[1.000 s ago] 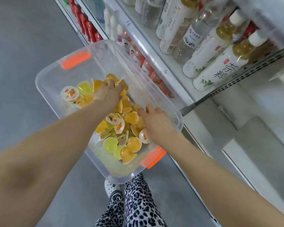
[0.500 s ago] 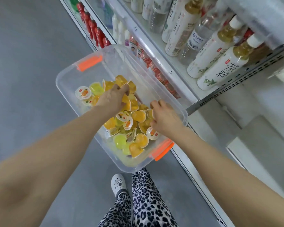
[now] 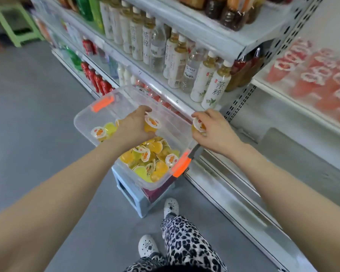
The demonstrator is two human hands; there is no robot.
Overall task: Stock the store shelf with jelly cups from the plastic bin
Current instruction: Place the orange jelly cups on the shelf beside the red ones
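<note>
Cups: two are clear of the pile (image 3: pixel 151 158); left cup (image 3: pixel 152 124) pinched in left hand (image 3: pixel 134 127), fingers curled round its body, foil lid up toward camera; right cup (image 3: pixel 198 125) gripped in right hand (image 3: pixel 216 130), lid tilted leftward, body mostly hidden by the palm; remaining stock lies loose in the bin (image 3: pixel 126 99), mostly at the near end; bin sits on a stool (image 3: pixel 130 191) just beside the shelving base. Key relation: likely drop zone is the shelf (image 3: pixel 273 92) up and to the right, where red cups (image 3: pixel 310 75) stand; that area is blurred, so free slots unreadable; right hand is at the bin's shelf-side rim and nearer; left hand is over the bin's middle, farther, and would have to cross the rim and clear the bottles (image 3: pixel 214 83) by the end post. Judgement: right places first, left follows; cups are squat, no long axis to align, just keep lids up; risk is a soft cup slipping or knocking neighbours on landing.
</note>
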